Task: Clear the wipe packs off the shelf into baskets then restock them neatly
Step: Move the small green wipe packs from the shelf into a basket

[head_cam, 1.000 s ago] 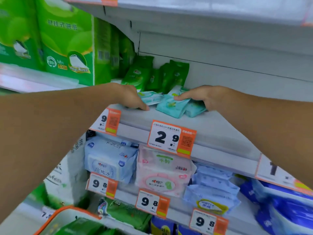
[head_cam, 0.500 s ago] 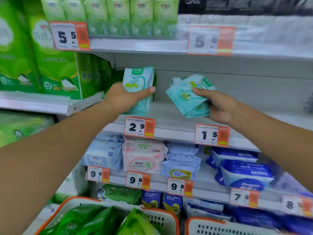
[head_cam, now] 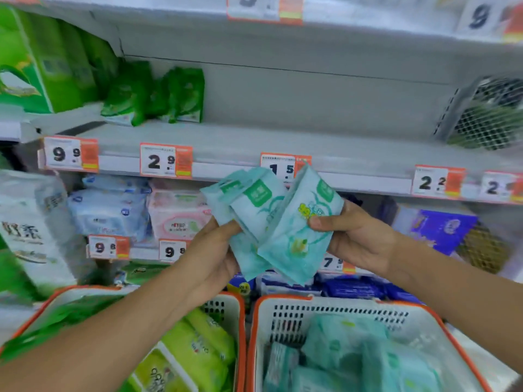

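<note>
Head cam: above the right basket [head_cam: 441, 312], left hand [head_cam: 210, 251] and right hand [head_cam: 358, 239] each pinch a fanned bunch of teal wipe packs [head_cam: 271, 222], thumbs over the fronts, packs overlapping mid-air w/ the shelf [head_cam: 254, 142] beyond. Risk, by the look of it: slick wrappers in a loose fan could slide out & miss the rim. Right basket holds matching teal packs; the left basket [head_cam: 240, 312] beside it holds green ones.
</note>
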